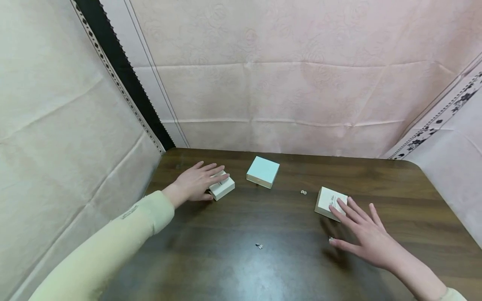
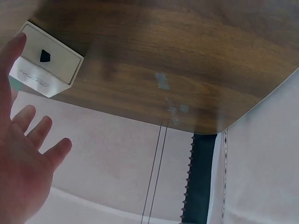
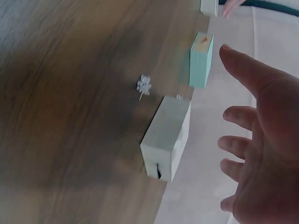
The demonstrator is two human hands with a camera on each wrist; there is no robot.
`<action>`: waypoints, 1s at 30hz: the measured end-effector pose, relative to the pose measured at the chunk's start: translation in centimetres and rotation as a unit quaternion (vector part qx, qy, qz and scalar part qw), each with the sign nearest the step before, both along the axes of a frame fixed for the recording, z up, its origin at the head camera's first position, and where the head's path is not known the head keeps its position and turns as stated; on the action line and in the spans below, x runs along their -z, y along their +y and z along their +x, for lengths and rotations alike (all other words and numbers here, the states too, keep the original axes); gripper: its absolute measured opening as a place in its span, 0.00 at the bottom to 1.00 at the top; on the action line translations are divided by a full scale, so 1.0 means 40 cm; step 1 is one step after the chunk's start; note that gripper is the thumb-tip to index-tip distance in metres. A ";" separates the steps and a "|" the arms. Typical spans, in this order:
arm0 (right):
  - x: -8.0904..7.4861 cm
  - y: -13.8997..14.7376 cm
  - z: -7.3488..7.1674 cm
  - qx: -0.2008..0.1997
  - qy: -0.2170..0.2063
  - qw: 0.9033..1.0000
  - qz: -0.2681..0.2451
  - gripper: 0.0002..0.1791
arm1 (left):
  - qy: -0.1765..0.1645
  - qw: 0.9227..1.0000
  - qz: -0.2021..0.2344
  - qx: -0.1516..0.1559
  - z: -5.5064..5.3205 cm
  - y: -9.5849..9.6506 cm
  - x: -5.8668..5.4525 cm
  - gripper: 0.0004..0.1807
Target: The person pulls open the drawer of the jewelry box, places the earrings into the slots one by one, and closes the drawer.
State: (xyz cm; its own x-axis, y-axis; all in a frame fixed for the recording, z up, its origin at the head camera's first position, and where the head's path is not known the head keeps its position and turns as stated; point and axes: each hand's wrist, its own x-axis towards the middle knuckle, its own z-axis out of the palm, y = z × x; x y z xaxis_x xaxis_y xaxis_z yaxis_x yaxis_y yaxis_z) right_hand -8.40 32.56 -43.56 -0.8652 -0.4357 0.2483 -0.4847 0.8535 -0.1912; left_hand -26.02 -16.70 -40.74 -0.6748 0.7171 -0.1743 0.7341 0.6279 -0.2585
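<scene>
1. We see a sharp-edged left white box (image 1: 224, 190) on the wood-grained worktop (image 1: 211, 255), beneath the left grip (image 1: 195, 182), its fingers loosely spread; whether they touch it, we cannot tell.
2. We find a printed right white box (image 1: 326, 200) near the right grip (image 1: 364, 235), its fingers outstretched and empty; a glittering, cluster-shaped ornament (image 3: 144, 85) lies beside that box.
3. Between both boxes we see a smooth turquoise box (image 1: 262, 169) and a tiny looped piece (image 1: 303, 192).
4. Behind, we see creased, pale cloth (image 1: 301, 94).

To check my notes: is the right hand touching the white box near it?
Apart. The right wrist view shows a plain gap between the right hand and the white box.
</scene>
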 end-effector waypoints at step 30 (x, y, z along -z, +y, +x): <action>-0.059 -0.096 -0.016 -0.084 -0.107 0.990 0.023 0.36 | -0.061 0.998 0.000 -0.018 -0.033 0.059 0.017 0.48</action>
